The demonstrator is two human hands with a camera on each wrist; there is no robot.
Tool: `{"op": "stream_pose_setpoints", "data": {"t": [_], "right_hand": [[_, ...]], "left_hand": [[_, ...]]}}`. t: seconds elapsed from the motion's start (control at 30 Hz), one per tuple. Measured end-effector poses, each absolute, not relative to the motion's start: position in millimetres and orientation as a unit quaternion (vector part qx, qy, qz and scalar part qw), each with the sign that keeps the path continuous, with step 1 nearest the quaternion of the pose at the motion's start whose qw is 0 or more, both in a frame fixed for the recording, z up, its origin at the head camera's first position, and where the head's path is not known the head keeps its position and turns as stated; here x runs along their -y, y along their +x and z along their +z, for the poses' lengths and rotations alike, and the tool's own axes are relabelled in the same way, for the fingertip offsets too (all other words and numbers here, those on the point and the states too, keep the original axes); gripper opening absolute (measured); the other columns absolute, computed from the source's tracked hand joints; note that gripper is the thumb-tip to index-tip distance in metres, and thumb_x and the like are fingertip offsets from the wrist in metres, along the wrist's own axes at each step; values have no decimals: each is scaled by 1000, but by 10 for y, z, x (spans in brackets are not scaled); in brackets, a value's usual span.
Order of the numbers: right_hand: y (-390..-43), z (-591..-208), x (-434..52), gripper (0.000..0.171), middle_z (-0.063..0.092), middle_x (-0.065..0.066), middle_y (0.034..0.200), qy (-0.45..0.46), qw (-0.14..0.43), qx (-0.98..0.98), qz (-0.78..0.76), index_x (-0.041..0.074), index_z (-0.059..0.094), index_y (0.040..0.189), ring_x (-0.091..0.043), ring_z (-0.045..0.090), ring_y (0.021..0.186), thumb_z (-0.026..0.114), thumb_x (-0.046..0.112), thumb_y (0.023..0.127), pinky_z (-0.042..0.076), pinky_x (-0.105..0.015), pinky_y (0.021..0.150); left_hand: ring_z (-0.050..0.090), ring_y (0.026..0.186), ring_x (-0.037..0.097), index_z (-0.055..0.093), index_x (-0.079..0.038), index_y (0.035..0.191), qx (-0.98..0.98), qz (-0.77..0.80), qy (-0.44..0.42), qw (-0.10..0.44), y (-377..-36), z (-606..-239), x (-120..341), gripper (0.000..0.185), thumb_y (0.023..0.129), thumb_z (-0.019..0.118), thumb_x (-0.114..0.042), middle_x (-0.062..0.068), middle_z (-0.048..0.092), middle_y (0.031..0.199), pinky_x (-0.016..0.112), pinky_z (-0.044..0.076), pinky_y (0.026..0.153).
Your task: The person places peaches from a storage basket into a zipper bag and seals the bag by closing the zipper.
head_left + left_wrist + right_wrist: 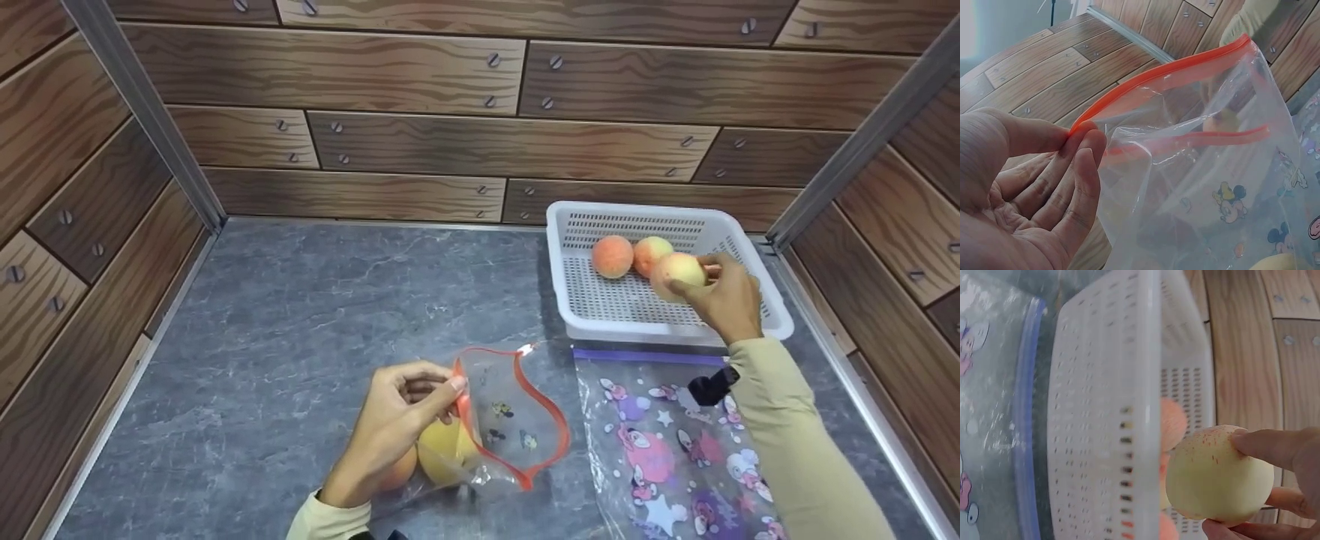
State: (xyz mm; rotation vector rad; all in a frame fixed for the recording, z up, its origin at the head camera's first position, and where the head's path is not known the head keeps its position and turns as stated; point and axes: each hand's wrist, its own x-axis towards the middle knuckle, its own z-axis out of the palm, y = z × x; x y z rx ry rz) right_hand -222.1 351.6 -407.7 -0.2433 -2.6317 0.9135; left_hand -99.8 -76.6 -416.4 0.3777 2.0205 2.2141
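Observation:
My left hand (pixel 405 420) pinches the orange-red zip rim of a clear plastic zip bag (pixel 517 420), between thumb and fingers. The bag's mouth gapes toward the right, and small cartoon figures are printed on its side. Inside its lower part lie a yellow fruit (pixel 442 454) and an orange-toned one (pixel 399 471), partly hidden by the hand. Over the white basket (pixel 637 328), my right hand (pixel 727 296) grips a pale yellow peach (pixel 1219 475) with a red blush. Other peaches (pixel 613 256) sit in the basket behind it.
A second clear bag (pixel 660 450) with a purple zip edge (pixel 645 355) and pink cartoon prints lies flat in front of the basket, partly under the right forearm. Wood-patterned walls (pixel 405 142) with metal edging enclose the dark grey marbled tabletop (pixel 300 315).

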Motion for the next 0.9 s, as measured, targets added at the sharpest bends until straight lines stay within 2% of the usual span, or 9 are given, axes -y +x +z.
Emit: {"op": "stream_pose_setpoints", "data": {"t": [0.1, 0.17, 0.23, 0.33, 0.47, 0.7, 0.9], "right_hand": [[-2139, -4026, -3434, 55, 67, -30, 118, -83, 192, 909, 360, -8, 61, 122, -41, 67, 104, 86, 20, 82, 50, -23, 79], [-2070, -4011, -3368, 55, 68, -27, 118, -84, 200, 890, 401, -7, 61, 122, -30, 69, 100, 86, 19, 82, 50, -13, 76], [-2010, -4015, -3300, 54, 68, -23, 117, -90, 199, 866, 450, -6, 61, 124, -18, 69, 95, 87, 17, 82, 51, -9, 75], [-1897, -4017, -3183, 53, 71, -9, 109, -94, 196, 818, 532, -4, 61, 123, -6, 67, 90, 88, 10, 80, 55, -13, 78], [-1727, -4006, -3037, 45, 72, 3, 100, -82, 197, 764, 609, -2, 63, 116, -11, 69, 94, 87, 1, 78, 57, -18, 82], [-1479, -4081, -2892, 39, 74, -5, 108, -23, 177, 695, 697, -5, 61, 115, -19, 69, 102, 77, -13, 81, 59, -26, 86], [-1301, -4102, -2789, 39, 70, -11, 119, -6, 129, 667, 734, -7, 57, 121, -22, 66, 115, 72, -14, 85, 58, -34, 92]], "left_hand": [[67, 66, 20, 71, 10, 97, -664, 735, 124, 59, -989, -4168, 764, 23, 93, 74, -12, 17, 71, 81, 30, 60, 62], [67, 67, 18, 71, 10, 97, -662, 737, 123, 59, -982, -4173, 760, 23, 93, 74, -12, 17, 71, 81, 30, 60, 63], [67, 67, 18, 71, 9, 97, -661, 738, 122, 58, -978, -4179, 754, 22, 93, 74, -12, 17, 71, 81, 31, 61, 63], [68, 68, 18, 71, 9, 97, -662, 737, 120, 57, -975, -4182, 750, 21, 93, 74, -11, 17, 72, 82, 32, 61, 63], [68, 67, 18, 71, 9, 97, -663, 737, 119, 56, -968, -4176, 756, 20, 92, 74, -10, 17, 72, 82, 32, 61, 64], [69, 68, 18, 71, 8, 97, -667, 733, 121, 53, -958, -4186, 746, 20, 92, 74, -11, 17, 72, 82, 32, 61, 64], [68, 69, 18, 71, 8, 97, -663, 737, 119, 54, -963, -4190, 735, 19, 92, 74, -10, 17, 72, 83, 32, 61, 64]]}}
